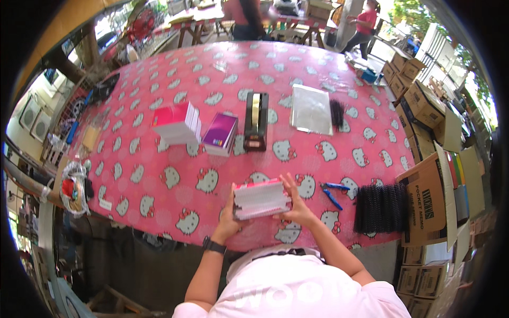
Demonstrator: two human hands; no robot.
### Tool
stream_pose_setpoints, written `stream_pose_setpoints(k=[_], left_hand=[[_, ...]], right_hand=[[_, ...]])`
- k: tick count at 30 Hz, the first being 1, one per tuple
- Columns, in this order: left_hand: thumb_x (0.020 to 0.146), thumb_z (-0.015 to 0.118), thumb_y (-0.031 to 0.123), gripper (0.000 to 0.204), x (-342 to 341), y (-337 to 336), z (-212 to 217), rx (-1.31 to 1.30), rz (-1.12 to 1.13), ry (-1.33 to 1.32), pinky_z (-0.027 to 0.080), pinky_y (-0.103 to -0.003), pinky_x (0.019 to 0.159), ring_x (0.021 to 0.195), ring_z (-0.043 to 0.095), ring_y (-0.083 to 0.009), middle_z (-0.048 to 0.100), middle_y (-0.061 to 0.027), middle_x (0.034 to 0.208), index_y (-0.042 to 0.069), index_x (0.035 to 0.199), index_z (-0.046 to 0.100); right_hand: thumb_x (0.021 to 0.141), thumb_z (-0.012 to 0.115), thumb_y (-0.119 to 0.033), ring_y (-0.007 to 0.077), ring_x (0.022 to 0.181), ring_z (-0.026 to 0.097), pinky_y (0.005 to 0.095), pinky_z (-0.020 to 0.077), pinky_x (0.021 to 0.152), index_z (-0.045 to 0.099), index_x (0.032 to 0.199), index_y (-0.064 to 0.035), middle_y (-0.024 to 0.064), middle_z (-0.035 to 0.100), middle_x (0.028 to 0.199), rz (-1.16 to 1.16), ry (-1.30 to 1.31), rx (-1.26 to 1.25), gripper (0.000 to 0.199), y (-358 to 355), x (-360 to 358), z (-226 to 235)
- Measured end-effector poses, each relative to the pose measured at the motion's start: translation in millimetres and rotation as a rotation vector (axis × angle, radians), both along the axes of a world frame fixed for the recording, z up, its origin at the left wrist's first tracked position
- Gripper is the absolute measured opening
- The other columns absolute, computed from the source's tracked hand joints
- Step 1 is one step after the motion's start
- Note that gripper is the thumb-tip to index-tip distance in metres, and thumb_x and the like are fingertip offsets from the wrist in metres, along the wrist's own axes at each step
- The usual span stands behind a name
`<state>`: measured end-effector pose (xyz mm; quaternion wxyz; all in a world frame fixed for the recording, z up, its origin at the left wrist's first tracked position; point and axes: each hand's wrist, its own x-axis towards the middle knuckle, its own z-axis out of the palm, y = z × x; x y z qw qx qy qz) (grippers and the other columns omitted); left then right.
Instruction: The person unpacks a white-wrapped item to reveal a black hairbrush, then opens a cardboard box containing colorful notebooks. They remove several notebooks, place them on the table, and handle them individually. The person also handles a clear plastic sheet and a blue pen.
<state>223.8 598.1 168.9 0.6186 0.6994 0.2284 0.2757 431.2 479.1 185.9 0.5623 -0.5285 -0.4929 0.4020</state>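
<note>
A thick stack of small white-paged memo pads [261,200] with pinkish-red edges on top is gripped between my two hands near the table's front edge. Along its left side lies my left hand [228,218], with a dark watch on the wrist. Against the opposite side presses my right hand [297,206], its fingers reaching up past the far corner. To the right of that hand rest blue-handled pliers [334,194]. Beyond the stack stand a pile of pink-covered pads [177,126], a smaller pile with a purple cover [220,133] and a black tape dispenser [256,123].
Pink patterned cloth [238,165] covers the table. Black spiral coils [379,209] are heaped at right beside an open cardboard box [427,204]. Clear plastic sheets [311,110] lie farther back, next to a smaller coil bundle [336,113]. Two people are beyond the table.
</note>
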Motion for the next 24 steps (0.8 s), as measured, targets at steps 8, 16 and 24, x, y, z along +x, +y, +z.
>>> stream_pose_setpoints(k=[8, 16, 24], left_hand=[[0.057, 0.075, -0.005, 0.12, 17.4, 1.6, 5.6, -0.029, 0.099, -0.115, 0.038, -0.033, 0.097, 0.118, 0.044, -0.0216, 0.042, -0.0106, 0.131, 0.013, 0.144, -0.006], [0.058, 0.081, 0.004, 0.118, 29.5, -3.1, 6.6, 0.007, 0.193, -0.144, 0.039, -0.034, 0.096, 0.116, 0.046, -0.0216, 0.043, -0.0119, 0.13, 0.011, 0.144, 0.0], [0.058, 0.065, -0.008, 0.109, 28.4, -2.1, -0.4, -0.019, 0.166, -0.167, 0.038, -0.032, 0.097, 0.12, 0.042, -0.0213, 0.037, -0.012, 0.135, 0.011, 0.145, 0.002]], right_hand=[[0.059, 0.081, -0.016, 0.0237, 0.135, 0.017, 0.0362, 0.0174, 0.108, 0.008, 0.145, -0.0138, 0.0116, 0.017, 0.147, 0.064, 0.124, -0.132, 0.113, 15.2, 7.1, 10.9], [0.076, 0.06, -0.027, 0.0233, 0.137, 0.014, 0.0343, 0.0125, 0.109, 0.014, 0.144, -0.0089, 0.0149, 0.017, 0.147, -0.064, 0.28, -0.089, 0.084, 15.6, 2.6, 4.3], [0.08, 0.057, -0.025, 0.0248, 0.138, 0.012, 0.0358, 0.0118, 0.11, 0.015, 0.143, -0.0066, 0.0145, 0.015, 0.148, -0.247, 0.116, -0.121, 0.078, 9.2, -8.9, 26.6]])
